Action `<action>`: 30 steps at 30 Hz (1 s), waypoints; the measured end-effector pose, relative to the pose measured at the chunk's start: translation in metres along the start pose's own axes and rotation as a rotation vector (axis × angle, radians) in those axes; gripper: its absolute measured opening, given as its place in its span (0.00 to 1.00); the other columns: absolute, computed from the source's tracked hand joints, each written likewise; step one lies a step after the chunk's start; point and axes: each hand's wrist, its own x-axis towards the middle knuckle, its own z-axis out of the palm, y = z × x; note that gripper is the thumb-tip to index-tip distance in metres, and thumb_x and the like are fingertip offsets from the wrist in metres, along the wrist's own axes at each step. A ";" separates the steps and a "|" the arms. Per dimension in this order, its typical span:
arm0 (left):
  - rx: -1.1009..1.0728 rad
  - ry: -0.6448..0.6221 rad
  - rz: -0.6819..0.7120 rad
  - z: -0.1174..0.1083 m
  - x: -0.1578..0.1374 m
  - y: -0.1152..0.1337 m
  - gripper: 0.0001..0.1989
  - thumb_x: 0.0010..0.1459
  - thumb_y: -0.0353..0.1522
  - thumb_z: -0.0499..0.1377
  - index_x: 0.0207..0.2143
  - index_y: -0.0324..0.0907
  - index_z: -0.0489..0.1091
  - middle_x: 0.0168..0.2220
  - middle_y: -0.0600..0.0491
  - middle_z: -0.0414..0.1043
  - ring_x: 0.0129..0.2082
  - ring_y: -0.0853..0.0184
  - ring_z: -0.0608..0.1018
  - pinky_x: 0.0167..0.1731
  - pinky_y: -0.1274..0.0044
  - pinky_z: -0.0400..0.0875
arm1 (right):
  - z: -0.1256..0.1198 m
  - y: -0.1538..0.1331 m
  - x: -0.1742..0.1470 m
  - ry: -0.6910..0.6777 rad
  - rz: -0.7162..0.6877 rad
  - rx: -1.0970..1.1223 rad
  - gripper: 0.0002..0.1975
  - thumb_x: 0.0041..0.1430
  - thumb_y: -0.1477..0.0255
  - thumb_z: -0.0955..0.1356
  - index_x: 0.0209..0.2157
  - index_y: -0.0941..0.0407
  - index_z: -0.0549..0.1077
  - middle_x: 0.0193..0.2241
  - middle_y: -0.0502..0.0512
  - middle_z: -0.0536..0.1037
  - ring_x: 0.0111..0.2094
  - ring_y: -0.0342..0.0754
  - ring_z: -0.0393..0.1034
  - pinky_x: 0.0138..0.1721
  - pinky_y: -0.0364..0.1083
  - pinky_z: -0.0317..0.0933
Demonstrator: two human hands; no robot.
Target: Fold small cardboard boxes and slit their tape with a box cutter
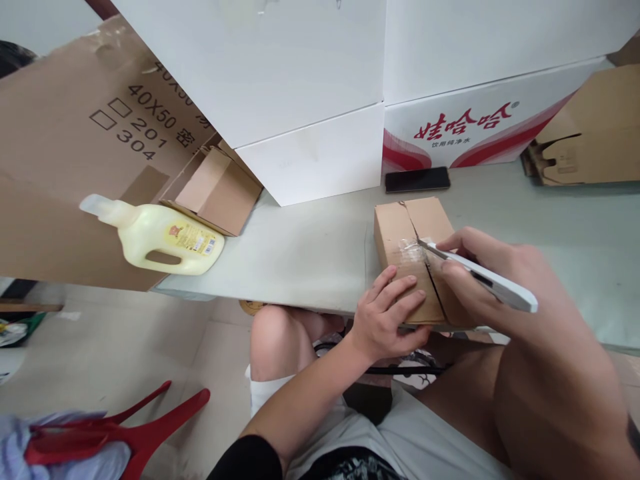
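Note:
A small brown cardboard box [391,227] sits near the table's front edge, its top seam running lengthwise with clear tape [411,251] across the middle. My left hand [387,313] presses on the box's near left corner, fingers spread over the top and the thumb at the near side. A white utility knife [505,291] is gripped in my right hand [493,267], over the box's right side. Its blade tip touches the seam at the taped spot.
Behind the box lies a black phone [417,179] against stacked white cartons [320,153]. A yellow bottle [173,240] lies at the left beside an open small carton [220,183] and a large brown carton [60,167]. Flattened cardboard [595,133] rests at right; a red chair [165,420] stands lower left.

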 end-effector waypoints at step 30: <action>0.000 -0.011 0.007 0.000 -0.001 -0.001 0.24 0.61 0.42 0.60 0.55 0.38 0.70 0.52 0.40 0.78 0.55 0.57 0.80 0.63 0.58 0.71 | -0.008 0.001 -0.003 -0.027 -0.040 -0.001 0.16 0.59 0.56 0.61 0.35 0.53 0.73 0.18 0.49 0.73 0.17 0.45 0.63 0.22 0.45 0.55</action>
